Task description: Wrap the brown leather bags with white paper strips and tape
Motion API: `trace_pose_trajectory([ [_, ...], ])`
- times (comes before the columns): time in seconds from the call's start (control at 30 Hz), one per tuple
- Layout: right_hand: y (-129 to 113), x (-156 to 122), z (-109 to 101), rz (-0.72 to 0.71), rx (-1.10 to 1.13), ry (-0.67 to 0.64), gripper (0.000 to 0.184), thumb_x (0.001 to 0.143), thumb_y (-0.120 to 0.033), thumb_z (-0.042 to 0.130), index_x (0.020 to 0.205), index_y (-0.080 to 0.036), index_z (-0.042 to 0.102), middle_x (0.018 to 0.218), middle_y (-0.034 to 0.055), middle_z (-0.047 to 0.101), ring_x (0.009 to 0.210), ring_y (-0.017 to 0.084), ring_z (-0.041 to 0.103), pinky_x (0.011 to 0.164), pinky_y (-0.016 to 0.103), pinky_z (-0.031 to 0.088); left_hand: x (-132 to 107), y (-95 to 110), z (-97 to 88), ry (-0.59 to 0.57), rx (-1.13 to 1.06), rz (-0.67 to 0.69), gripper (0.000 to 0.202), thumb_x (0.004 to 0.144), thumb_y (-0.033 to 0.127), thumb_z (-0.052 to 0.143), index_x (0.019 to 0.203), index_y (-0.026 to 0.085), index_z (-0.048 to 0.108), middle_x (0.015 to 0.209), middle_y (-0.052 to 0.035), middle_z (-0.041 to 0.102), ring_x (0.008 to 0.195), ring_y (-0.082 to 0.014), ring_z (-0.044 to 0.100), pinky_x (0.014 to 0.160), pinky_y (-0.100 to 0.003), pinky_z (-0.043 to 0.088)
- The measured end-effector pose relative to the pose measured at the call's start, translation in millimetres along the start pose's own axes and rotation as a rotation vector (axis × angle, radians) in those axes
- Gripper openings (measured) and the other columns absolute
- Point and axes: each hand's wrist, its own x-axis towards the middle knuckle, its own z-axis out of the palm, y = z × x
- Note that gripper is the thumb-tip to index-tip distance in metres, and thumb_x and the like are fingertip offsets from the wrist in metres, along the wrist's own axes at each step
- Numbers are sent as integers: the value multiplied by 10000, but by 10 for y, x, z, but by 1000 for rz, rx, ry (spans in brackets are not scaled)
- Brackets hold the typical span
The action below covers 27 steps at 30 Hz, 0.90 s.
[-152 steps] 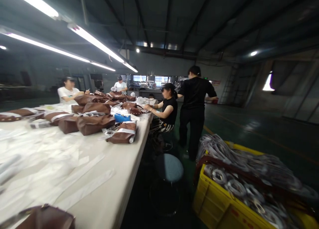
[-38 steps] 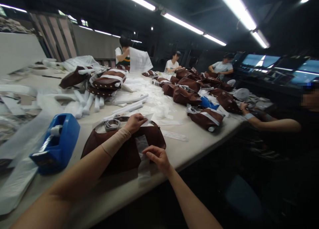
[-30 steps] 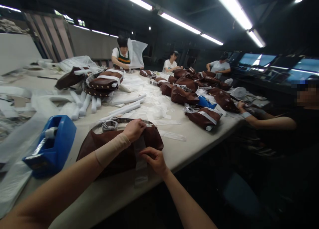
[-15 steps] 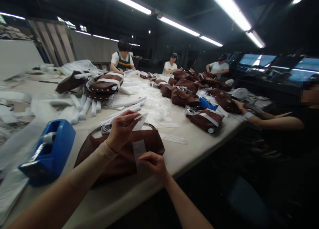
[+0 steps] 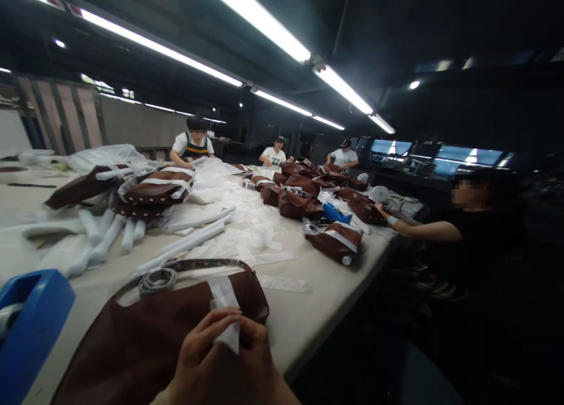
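Note:
A dark brown leather handbag (image 5: 145,328) lies on the table right in front of me. Its arched handle (image 5: 207,264) points away, beside a coiled wrapped strap (image 5: 157,280). One thin white strip (image 5: 223,288) runs over the top edge of the bag and down its near side. At the strip's lower end my left hand (image 5: 200,349) and my right hand (image 5: 255,352) meet, fingers pinched together. A folded white end of the strip shows between them. Both hands are closed on it, just over the bag's front; the lower fingers are partly hidden.
A blue tape dispenser (image 5: 35,328) stands at the left edge. White foam rolls (image 5: 194,240) and loose strips (image 5: 282,283) lie beyond the bag. More brown bags (image 5: 337,242) are heaped farther off. Several people work around the table, one (image 5: 458,234) at the right.
My left hand has come down from above the bag to meet my right hand. The white strip now lies over the bag's top edge. The view has shifted right and tilted up.

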Motion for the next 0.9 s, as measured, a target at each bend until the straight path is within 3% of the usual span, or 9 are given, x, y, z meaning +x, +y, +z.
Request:
trace_pose_trajectory([
  [0.1,-37,14,-3,27,84,23,188,760,-327,741,896,-198,725,872,44,701,824,206,660,757,307,532,-143,-69,-1,83,-96,-98,250,870,369,580,1045,292,741,1170,-52,666,1110,-275,624,988,-368,519],
  [0.2,-153,46,-4,52,122,90,181,713,-316,779,836,-199,714,845,46,704,817,209,674,777,315,544,-98,-42,6,246,-253,-276,265,833,417,633,1001,248,750,1209,-60,647,1168,-290,587,1060,-392,460],
  [0.33,-302,121,28,82,157,144,345,631,-256,841,917,-205,655,807,21,703,770,188,684,734,285,545,-54,-34,30,342,-325,-395,364,751,479,708,979,197,748,1121,-85,682,1153,-322,589,1041,-422,475],
  [0.43,-371,219,38,134,161,111,499,609,-252,858,1037,-207,604,788,6,705,726,172,682,685,262,529,-95,-83,34,337,-322,-404,354,735,480,722,946,197,754,1057,-86,697,1121,-329,606,994,-419,514],
  [0.63,-445,546,-103,232,-24,-2,466,588,-291,856,976,-158,635,751,18,708,674,157,671,642,243,496,-155,-187,28,310,-416,-358,285,746,375,745,972,201,749,1098,-82,686,1128,-307,600,1016,-388,491],
  [0.77,-463,709,-174,231,-13,-43,448,594,-295,838,958,-160,614,755,8,708,675,150,675,677,259,510,-123,-113,27,336,-449,-389,292,757,356,738,1002,196,742,1011,-71,711,1104,-288,613,1031,-379,470],
  [0.9,-414,742,-169,143,-105,-75,386,625,-300,812,930,-167,616,763,10,706,744,161,679,745,288,515,-47,20,22,363,-423,-335,252,810,325,691,1022,195,731,1083,-64,689,1112,-256,602,1047,-371,444],
])
